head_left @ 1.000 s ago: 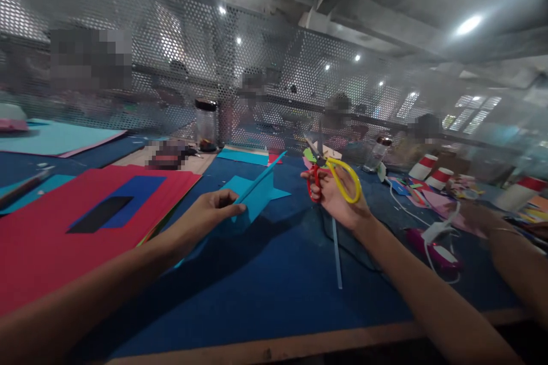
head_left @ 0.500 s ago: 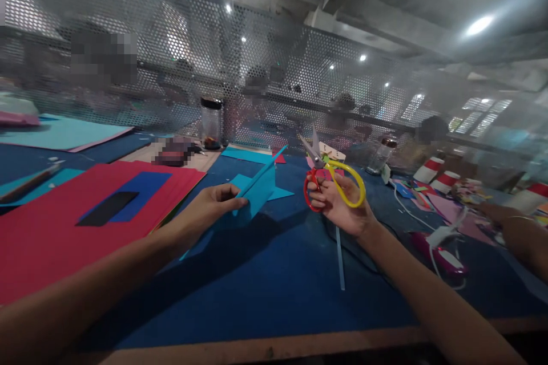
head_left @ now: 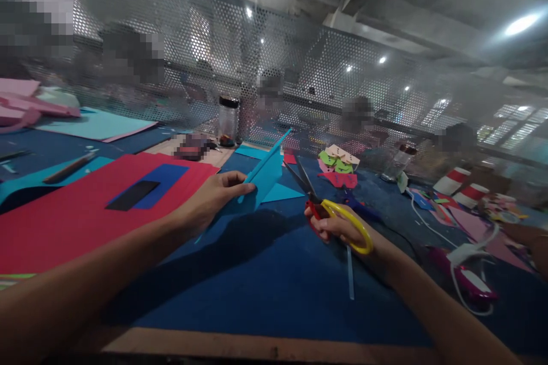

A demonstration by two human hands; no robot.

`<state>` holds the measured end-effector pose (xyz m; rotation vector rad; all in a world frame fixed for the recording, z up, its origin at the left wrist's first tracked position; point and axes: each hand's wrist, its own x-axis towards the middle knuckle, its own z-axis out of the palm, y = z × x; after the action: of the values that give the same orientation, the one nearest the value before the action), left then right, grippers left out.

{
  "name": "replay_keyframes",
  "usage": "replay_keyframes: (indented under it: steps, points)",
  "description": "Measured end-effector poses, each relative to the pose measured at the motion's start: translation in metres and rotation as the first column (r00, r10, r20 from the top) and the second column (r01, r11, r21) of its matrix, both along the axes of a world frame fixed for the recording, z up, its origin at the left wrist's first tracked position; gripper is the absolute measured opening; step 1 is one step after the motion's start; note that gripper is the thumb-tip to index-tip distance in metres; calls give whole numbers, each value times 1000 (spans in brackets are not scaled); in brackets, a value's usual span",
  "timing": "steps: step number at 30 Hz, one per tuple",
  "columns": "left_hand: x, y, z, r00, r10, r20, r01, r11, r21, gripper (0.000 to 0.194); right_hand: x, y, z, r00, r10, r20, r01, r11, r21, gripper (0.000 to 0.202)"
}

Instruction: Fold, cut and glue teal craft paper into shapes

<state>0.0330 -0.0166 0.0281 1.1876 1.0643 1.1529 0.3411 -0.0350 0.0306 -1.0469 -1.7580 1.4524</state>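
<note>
Pinched between the thumb and fingers of my left hand [head_left: 231, 191] is a sheet of light blue paper [head_left: 269, 177], tilted up above the table and seen nearly edge-on. My right hand [head_left: 338, 225] grips scissors [head_left: 317, 202] with one red and one yellow handle loop. Their blades are parted and point up and left toward the paper, apart from it. Another light blue piece of paper [head_left: 283, 193] lies on the table behind the held sheet. A clear glue stick [head_left: 350, 274] rests below my right hand.
Red sheets [head_left: 85, 234] carry blue and black pieces at left. A jar [head_left: 228, 121] stands by the perforated screen [head_left: 295, 63]. Cut-out shapes [head_left: 338, 165] lie beyond the scissors. At right are a purple glue gun [head_left: 466, 279], white cord and red-white cones [head_left: 451, 180].
My right hand has turned and lowered slightly, so the scissors now point more to the left, nearer the paper. The view has shifted left. My left hand keeps its hold.
</note>
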Motion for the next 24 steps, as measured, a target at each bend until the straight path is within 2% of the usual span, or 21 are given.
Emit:
replay_keyframes:
  steps: [5,7,15,20,24]
  points:
    - [2,-4,7,999,20,42,-19,999,-37,43,-3,-7,10,959,-8,285,-6,999,45,32]
    - [1,-4,9,999,28,38,-27,999,-33,41,-4,-10,13,939,-16,343,-10,997,74,30]
    - [-4,0,11,994,113,13,-113,992,48,42,-4,-11,12,906,-88,413,-5,976,218,28]
    - [-2,-1,10,996,73,49,-74,997,13,42,-6,-11,7,878,-94,469,-33,966,256,20]
    - [-1,-4,11,999,45,-3,-45,999,-1,38,-8,-14,7,867,-64,494,-58,972,227,21]
